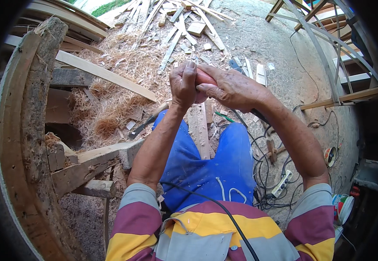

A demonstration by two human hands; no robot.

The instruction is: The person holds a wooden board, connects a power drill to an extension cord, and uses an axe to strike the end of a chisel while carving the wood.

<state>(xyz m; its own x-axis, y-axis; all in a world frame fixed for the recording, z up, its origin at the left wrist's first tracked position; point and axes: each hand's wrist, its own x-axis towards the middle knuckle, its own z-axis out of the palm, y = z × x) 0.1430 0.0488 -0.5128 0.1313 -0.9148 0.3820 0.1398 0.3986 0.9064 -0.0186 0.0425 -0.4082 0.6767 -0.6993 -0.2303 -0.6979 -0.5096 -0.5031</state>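
Both hands meet in front of me, above the knees. My left hand (183, 85) is closed around one end of a reddish, rounded piece (205, 77), thumb up. My right hand (234, 88) grips its other end, with the fingers curled over and the thumb underneath. Most of the piece is hidden in the hands, so its kind cannot be told. Below them a narrow wooden plank (199, 132) sprinkled with shavings runs between my legs. A dark-bladed tool with a wooden handle (147, 123) lies beside my left knee.
A heavy timber (36, 130) and joined wooden beams (95, 161) stand at the left. Shavings (106, 126) and offcuts (196, 28) cover the floor ahead. Black cables and a white power strip (282, 184) lie at the right, below a frame (334, 82).
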